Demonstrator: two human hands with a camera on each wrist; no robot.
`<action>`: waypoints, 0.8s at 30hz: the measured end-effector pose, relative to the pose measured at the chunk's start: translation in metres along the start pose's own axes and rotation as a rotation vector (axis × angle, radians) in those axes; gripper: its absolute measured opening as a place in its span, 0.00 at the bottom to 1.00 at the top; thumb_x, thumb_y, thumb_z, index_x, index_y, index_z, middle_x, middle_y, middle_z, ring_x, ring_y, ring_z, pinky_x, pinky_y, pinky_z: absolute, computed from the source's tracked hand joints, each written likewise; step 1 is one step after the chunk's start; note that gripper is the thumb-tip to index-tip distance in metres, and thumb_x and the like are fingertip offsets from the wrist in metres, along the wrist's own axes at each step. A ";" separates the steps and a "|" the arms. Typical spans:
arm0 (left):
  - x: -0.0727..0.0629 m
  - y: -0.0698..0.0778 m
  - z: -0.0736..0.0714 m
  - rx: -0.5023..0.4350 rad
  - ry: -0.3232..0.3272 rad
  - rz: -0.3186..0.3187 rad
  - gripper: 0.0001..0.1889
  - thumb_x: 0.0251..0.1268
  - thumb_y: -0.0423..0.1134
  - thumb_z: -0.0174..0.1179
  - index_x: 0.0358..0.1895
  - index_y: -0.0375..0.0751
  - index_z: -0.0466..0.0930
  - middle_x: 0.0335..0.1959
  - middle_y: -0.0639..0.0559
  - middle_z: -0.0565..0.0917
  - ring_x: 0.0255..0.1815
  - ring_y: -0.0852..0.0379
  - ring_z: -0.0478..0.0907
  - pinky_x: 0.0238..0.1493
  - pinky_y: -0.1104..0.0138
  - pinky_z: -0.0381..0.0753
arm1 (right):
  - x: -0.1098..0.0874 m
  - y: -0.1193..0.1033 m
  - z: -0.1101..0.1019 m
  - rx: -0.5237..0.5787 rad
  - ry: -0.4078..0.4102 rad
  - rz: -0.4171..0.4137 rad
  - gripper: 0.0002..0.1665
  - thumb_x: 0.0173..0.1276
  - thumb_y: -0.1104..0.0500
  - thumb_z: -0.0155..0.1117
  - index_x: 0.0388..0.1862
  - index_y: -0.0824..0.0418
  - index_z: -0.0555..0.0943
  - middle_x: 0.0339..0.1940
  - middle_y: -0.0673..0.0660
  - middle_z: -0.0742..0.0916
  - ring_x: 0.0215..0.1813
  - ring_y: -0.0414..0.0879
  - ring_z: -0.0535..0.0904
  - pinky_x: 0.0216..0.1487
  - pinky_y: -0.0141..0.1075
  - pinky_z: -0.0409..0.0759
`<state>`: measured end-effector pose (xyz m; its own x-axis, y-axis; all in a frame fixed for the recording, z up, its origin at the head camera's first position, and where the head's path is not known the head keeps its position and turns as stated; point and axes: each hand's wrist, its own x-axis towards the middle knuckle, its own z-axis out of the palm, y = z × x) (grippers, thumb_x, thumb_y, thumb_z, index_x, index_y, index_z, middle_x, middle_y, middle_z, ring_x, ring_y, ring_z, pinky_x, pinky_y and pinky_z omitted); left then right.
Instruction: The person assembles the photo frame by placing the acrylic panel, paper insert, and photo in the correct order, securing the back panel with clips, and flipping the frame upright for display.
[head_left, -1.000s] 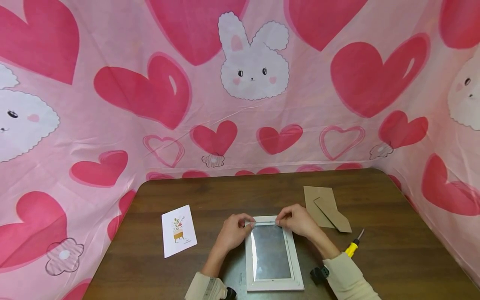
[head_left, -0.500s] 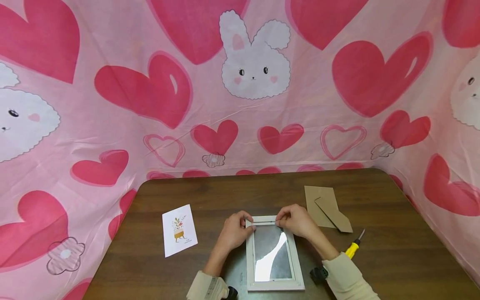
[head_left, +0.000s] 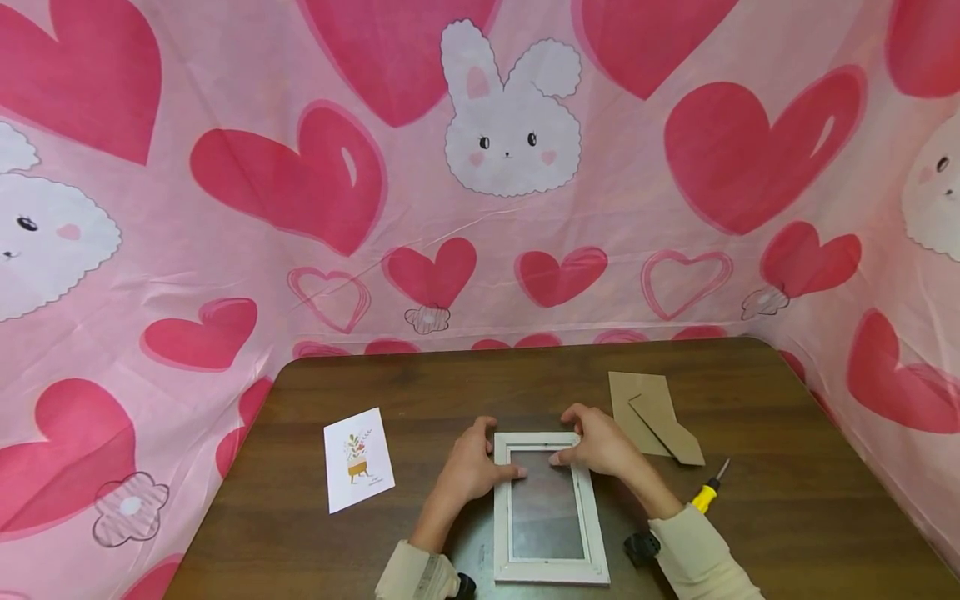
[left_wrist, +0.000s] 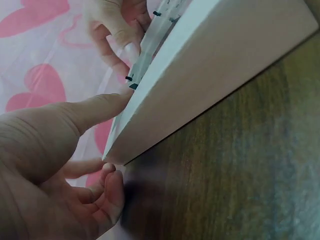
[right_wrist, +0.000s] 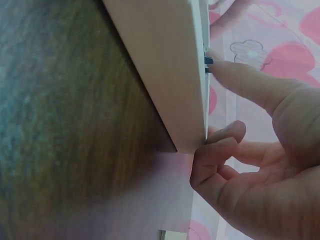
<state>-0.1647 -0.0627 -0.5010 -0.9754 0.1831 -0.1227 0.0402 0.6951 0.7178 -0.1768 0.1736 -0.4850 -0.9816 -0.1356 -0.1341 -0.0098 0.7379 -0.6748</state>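
A white picture frame (head_left: 551, 572) lies on the table near the person, with its back side up and a clear pane (head_left: 546, 517) inside. My left hand (head_left: 468, 465) holds its far left corner, thumb reaching over the pane and fingers curled at the outer edge. At the far right corner, my right hand (head_left: 602, 443) grips in the same way, thumb over the pane. Small dark tabs (left_wrist: 132, 86) stick out of the inner edge in the left wrist view. One dark tab (right_wrist: 208, 60) is right at the right thumb's tip in the right wrist view.
A white card with a potted plant print (head_left: 358, 492) lies to the left. Brown backing board (head_left: 637, 400) with a stand leg (head_left: 667, 433) is at the back right. A yellow-handled screwdriver (head_left: 705, 497) lies beside the right forearm. Pink patterned cloth (head_left: 510, 225) hangs behind the wooden table (head_left: 465, 379).
Both thumbs have slid from the frame's far edge toward the person, over the pane, while the other fingers have spread to the outer corners. The bright reflection on the pane is gone.
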 end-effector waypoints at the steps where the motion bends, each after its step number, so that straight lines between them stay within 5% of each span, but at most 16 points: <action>1: 0.000 0.000 0.000 0.017 -0.005 0.009 0.44 0.48 0.51 0.84 0.67 0.38 0.73 0.42 0.46 0.79 0.41 0.53 0.74 0.44 0.57 0.78 | 0.000 0.000 -0.001 -0.008 -0.007 -0.004 0.37 0.47 0.55 0.90 0.54 0.65 0.82 0.37 0.57 0.79 0.39 0.49 0.74 0.40 0.39 0.72; 15: 0.000 0.000 0.002 0.043 -0.010 0.023 0.38 0.48 0.49 0.84 0.63 0.41 0.78 0.42 0.45 0.80 0.40 0.52 0.74 0.43 0.55 0.78 | -0.001 -0.002 -0.001 -0.029 -0.002 -0.041 0.24 0.46 0.58 0.90 0.40 0.60 0.86 0.35 0.56 0.80 0.39 0.49 0.73 0.40 0.40 0.71; 24: -0.010 0.000 -0.003 -0.005 -0.020 0.034 0.40 0.56 0.51 0.79 0.65 0.32 0.73 0.39 0.48 0.80 0.39 0.55 0.75 0.41 0.61 0.77 | -0.009 0.002 -0.008 0.002 -0.009 -0.031 0.30 0.59 0.52 0.83 0.52 0.69 0.82 0.35 0.58 0.79 0.38 0.48 0.73 0.38 0.39 0.70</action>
<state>-0.1561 -0.0668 -0.4974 -0.9690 0.2202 -0.1118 0.0721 0.6851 0.7249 -0.1695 0.1819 -0.4792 -0.9792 -0.1639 -0.1197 -0.0394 0.7320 -0.6802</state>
